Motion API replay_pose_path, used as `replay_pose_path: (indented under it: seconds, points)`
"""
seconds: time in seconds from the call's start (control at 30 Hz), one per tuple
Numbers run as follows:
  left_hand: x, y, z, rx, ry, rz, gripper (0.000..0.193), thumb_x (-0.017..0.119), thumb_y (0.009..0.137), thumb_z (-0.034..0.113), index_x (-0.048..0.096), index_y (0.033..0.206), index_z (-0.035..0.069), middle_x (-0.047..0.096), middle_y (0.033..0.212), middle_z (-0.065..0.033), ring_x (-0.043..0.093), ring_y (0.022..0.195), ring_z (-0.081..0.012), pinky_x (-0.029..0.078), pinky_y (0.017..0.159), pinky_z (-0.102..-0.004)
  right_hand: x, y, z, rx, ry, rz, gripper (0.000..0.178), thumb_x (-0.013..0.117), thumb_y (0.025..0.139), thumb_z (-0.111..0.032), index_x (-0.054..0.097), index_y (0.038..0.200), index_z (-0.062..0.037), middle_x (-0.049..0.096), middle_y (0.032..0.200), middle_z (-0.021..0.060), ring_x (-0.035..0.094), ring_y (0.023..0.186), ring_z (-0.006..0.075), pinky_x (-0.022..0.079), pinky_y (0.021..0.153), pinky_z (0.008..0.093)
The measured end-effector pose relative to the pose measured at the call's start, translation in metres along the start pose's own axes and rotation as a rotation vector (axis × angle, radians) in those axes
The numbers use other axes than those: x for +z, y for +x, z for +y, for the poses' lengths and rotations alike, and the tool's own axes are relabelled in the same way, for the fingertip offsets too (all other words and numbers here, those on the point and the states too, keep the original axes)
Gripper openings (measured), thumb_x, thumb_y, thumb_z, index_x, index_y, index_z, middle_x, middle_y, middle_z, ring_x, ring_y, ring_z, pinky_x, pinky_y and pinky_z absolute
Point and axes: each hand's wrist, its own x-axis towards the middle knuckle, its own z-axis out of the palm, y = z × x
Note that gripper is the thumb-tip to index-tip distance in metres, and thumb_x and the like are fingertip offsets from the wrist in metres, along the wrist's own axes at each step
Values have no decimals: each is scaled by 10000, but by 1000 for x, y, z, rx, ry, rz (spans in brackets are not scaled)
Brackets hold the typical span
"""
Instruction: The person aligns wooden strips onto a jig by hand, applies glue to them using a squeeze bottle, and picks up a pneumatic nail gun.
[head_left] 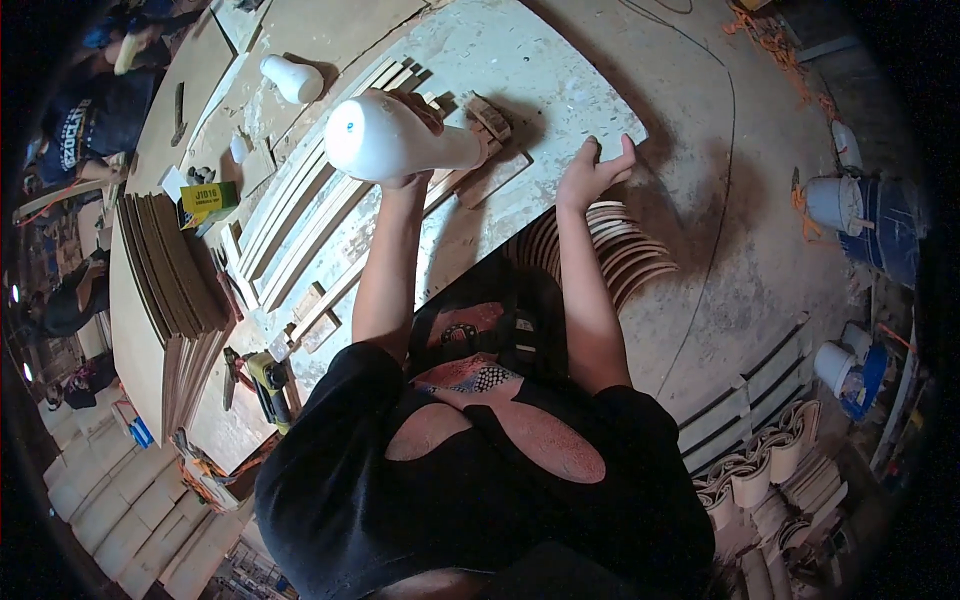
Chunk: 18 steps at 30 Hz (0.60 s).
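Note:
My left hand [424, 112] is wrapped round a large white plastic bottle [390, 140], which is tipped on its side above the table. The bottle's rounded base points left, and its narrower end reaches a small wooden block piece [488, 122]; whether they touch I cannot tell. Long pale wooden strips [312, 205] lie side by side on the table [535, 85] beneath and left of the bottle. At the table's right edge is my right hand [597, 175], holding nothing, with thumb and forefinger apart and the other fingers partly hidden.
Another white bottle [292, 78] lies farther back. To the left are a yellow box [208, 203], a stack of curved brown panels [165, 270] and a yellow-green power drill [268, 383]. Curved wooden pieces [630, 245] stand below the right edge. A person [85, 125] is at far left.

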Motion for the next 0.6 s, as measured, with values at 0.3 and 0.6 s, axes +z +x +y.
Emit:
replay_pose_path:
  seconds: [0.3, 0.6]
  points:
    - [-16, -12, 22, -27, -52, 25, 306, 589, 729, 248, 403, 900, 76, 437, 666, -44, 410, 545, -156, 350, 470, -275, 2, -2, 2, -34, -18, -5, 473, 493, 764, -107, 263, 1173, -49, 258, 1140, 240, 323, 1020, 338, 275, 876, 416]
    - [-40, -32, 49, -33, -52, 130, 311, 592, 719, 263, 398, 882, 82, 429, 646, -35, 400, 541, -150, 339, 463, -265, 1, -2, 9, -48, -67, 4, 467, 465, 770, -72, 249, 1182, -31, 245, 1144, 236, 356, 980, 344, 337, 817, 402]
